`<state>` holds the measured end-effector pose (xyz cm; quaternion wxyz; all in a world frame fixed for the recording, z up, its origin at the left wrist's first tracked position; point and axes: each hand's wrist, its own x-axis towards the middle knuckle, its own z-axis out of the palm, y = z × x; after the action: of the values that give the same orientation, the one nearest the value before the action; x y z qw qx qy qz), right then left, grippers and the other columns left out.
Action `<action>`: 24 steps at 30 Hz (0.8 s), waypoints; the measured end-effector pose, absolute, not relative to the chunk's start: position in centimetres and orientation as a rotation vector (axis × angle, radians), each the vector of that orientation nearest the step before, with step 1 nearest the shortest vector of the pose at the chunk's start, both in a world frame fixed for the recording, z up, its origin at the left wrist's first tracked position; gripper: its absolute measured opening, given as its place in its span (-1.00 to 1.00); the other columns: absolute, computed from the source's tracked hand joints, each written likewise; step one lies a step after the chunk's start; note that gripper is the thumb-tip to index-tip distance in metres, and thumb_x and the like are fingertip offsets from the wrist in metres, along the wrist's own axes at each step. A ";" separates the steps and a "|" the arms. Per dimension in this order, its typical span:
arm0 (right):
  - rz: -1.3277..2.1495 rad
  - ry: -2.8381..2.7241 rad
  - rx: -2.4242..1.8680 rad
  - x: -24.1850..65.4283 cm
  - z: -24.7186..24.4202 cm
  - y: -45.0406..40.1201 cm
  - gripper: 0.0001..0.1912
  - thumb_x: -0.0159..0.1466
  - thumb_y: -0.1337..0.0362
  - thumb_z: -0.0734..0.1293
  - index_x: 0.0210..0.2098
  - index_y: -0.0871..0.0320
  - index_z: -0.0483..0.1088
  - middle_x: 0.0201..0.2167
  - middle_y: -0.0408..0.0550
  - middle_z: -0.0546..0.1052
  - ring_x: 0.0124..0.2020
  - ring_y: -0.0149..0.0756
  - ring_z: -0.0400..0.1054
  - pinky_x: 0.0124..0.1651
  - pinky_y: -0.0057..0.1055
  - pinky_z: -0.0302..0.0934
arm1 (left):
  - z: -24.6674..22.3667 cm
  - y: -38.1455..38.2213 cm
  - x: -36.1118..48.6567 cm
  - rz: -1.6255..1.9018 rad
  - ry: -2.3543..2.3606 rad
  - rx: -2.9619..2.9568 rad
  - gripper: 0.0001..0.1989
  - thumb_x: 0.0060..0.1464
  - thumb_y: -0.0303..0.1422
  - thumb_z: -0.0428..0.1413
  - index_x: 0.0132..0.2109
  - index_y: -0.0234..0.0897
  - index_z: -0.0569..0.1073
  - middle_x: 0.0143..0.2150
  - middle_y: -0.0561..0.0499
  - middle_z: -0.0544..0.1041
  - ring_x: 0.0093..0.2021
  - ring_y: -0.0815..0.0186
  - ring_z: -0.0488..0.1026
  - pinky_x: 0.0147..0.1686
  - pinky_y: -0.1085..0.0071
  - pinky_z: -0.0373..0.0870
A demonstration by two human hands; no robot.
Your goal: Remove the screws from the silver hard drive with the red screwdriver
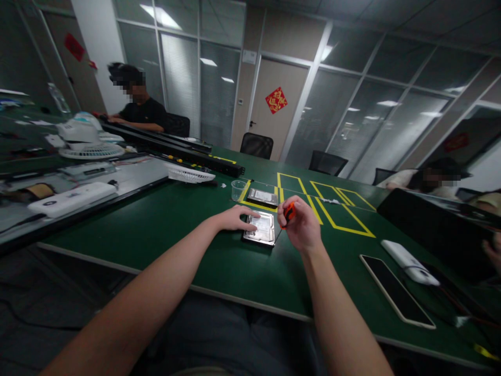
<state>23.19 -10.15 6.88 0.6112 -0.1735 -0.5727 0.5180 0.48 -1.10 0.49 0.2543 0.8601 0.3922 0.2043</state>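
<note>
A silver hard drive (263, 230) lies flat on the green table, tilted slightly in my view. My left hand (235, 218) rests on its left part, thumb and forefinger stretched out and apart on the metal cover; the other fingers are partly hidden. In my right hand (300, 224) is a screwdriver (288, 213) with an orange and black handle, the fingers wrapped round it. Its thin shaft slants down toward the drive's right edge; whether the tip touches a screw is too small to tell. Just behind lies a second hard drive (263, 196) with a pale label.
A clear plastic cup (237, 191) stands behind my left hand. Yellow tape (352, 231) outlines rectangles on the table. At right lie a phone (397, 290) and a white device (409, 261). Long black bars (176, 147) and a white fan (90, 138) are at left. Two people sit across.
</note>
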 end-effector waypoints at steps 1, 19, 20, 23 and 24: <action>1.193 -1.320 -0.391 23.2 6.8 -10.2 -0.87 0.28 0.22 0.28 -0.35 0.13 0.36 -0.45 -0.09 0.50 -0.59 -0.42 0.28 -0.53 -0.47 0.09 | 0.5 -1.1 0.5 0.557 1.062 2.338 -0.32 0.02 0.10 0.28 0.26 0.04 0.45 0.35 -0.06 0.32 0.36 -0.04 0.20 0.33 0.11 0.08; 1.201 -1.310 -0.388 23.3 6.8 -10.0 -0.80 0.29 0.23 0.24 -0.34 0.18 0.45 -0.46 -0.06 0.51 -0.62 -0.43 0.24 -0.55 -0.45 0.04 | 0.6 -1.2 0.5 0.550 1.061 2.343 -0.33 0.03 0.07 0.28 0.26 0.02 0.45 0.35 -0.06 0.33 0.36 -0.03 0.20 0.33 0.13 0.07; 1.194 -1.309 -0.393 23.3 6.7 -10.0 -0.83 0.29 0.25 0.26 -0.34 0.18 0.44 -0.45 -0.07 0.51 -0.60 -0.43 0.26 -0.53 -0.46 0.06 | 0.6 -1.2 0.5 0.553 1.059 2.345 -0.33 0.03 0.07 0.28 0.26 0.02 0.45 0.35 -0.06 0.33 0.36 -0.03 0.21 0.33 0.13 0.07; 1.173 -1.304 -0.394 23.2 6.6 -10.1 -0.92 0.28 0.29 0.30 -0.34 0.15 0.39 -0.43 -0.11 0.51 -0.59 -0.42 0.30 -0.52 -0.46 0.08 | 0.6 -1.1 0.5 0.563 1.047 2.351 -0.34 0.03 0.06 0.28 0.26 0.02 0.46 0.34 -0.06 0.34 0.35 -0.03 0.22 0.33 0.13 0.07; 1.173 -1.302 -0.392 23.2 6.6 -10.1 -0.93 0.28 0.30 0.31 -0.34 0.13 0.37 -0.43 -0.12 0.52 -0.60 -0.43 0.29 -0.53 -0.47 0.06 | 0.5 -1.1 0.5 0.563 1.045 2.349 -0.33 0.03 0.07 0.28 0.25 0.01 0.46 0.34 -0.06 0.34 0.35 -0.03 0.22 0.33 0.13 0.08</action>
<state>23.18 -10.12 6.62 0.6231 -0.1708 -0.5670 0.5110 0.53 -1.09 0.54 0.2521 0.8637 0.3842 0.2070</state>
